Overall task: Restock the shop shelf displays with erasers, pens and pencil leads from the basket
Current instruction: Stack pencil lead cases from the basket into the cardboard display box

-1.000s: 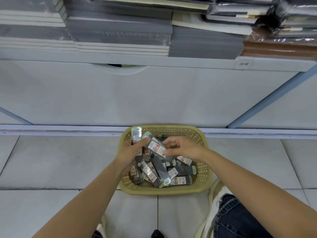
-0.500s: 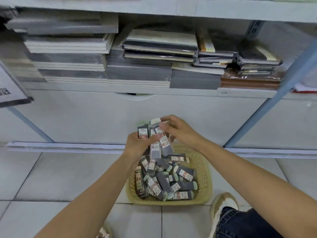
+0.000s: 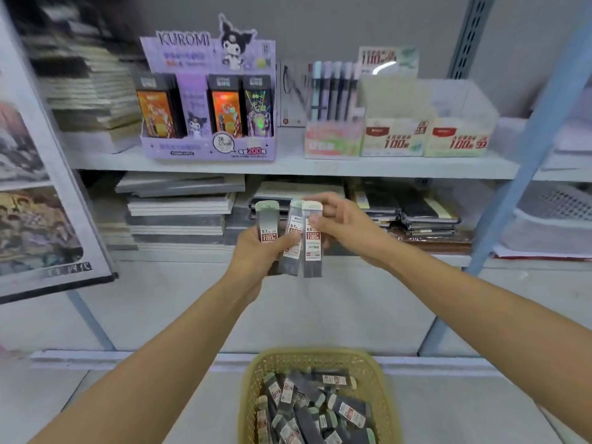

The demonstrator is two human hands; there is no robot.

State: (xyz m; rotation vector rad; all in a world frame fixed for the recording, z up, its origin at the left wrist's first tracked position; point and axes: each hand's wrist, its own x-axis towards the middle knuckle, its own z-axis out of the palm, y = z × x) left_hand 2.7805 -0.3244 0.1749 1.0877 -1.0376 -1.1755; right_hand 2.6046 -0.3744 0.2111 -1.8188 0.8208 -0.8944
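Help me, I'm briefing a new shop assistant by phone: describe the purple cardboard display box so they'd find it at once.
Start at the white upper shelf above the stacked notebooks. Left of the row of pastel pens stands the purple cardboard display box. Alone among its neighbours, it has a cartoon-character header reading KUROMI and holds dark packs with orange pictures.

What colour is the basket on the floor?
The basket is pale yellow, seen best in the head view.

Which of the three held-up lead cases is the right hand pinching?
The rightmost dark plastic pencil-lead case, labelled 0.5: the right hand pinches its white-capped top, while the left hand grips the other two, labelled 0.7.
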